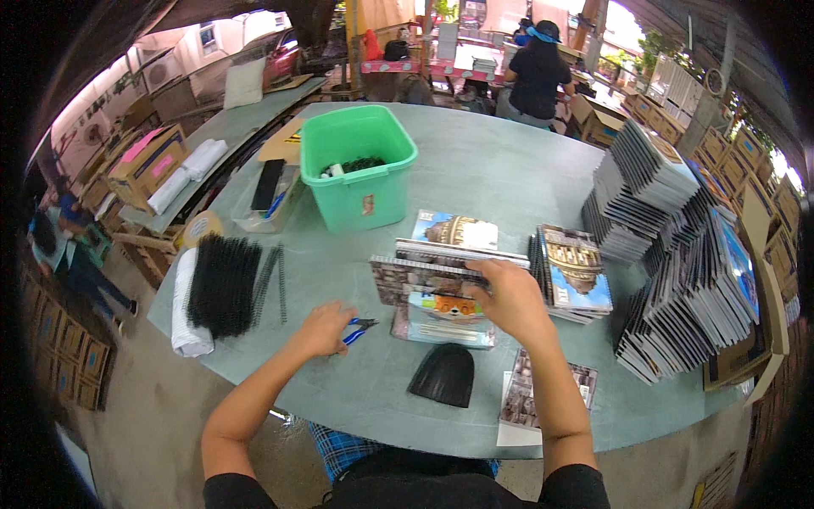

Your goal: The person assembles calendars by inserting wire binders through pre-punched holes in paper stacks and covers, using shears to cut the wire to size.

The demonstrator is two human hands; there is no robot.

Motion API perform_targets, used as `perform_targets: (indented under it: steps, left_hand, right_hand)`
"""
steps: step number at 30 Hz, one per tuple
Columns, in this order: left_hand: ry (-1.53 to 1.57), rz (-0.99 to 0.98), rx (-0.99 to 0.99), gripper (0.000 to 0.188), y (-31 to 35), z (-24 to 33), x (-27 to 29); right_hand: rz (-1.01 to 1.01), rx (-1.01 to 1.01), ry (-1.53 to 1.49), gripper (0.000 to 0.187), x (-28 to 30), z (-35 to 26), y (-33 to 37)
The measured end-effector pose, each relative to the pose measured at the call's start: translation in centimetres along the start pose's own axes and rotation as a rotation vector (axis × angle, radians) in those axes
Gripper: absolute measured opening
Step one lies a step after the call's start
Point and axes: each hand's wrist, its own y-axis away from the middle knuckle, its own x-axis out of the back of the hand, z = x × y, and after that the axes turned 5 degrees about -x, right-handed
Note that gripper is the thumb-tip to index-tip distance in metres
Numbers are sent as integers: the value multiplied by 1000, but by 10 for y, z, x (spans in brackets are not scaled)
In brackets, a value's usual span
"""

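Observation:
My right hand grips the upper right edge of a spiral-bound notebook, which stands tilted up with its coil along the top. Below it lies a notebook with an orange animal on its cover; behind are more notebooks. My left hand is low over the table with its fingers curled at the handles of small blue-handled pliers, jaws pointing right. Left of that hand lies a pile of black binding coils, a few of them loose. A black arch-shaped piece lies nearer me.
A green bin with dark bits stands behind my left hand, next to a clear tray. Notebook stacks rise at the right, the tallest beside an open carton. Loose printed sheets lie under my right forearm.

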Motion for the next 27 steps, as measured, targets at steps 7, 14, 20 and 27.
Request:
perform_targets:
  steps: [7,14,20,27]
  left_hand:
    - [284,65,244,32,5,20,-4]
    - [1184,179,372,26,-21,60,65]
    - [1003,234,323,25,-29,59,66]
    - [575,199,312,33,-28,49,68]
  right_hand:
    - [-154,153,18,27,-61,-61,-62]
    - [-264,117,-367,29,-67,-58,-79]
    - [-343,196,-369,29,-68,-55,-80]
    - [-70,96,-253,25,-72,-58,-75]
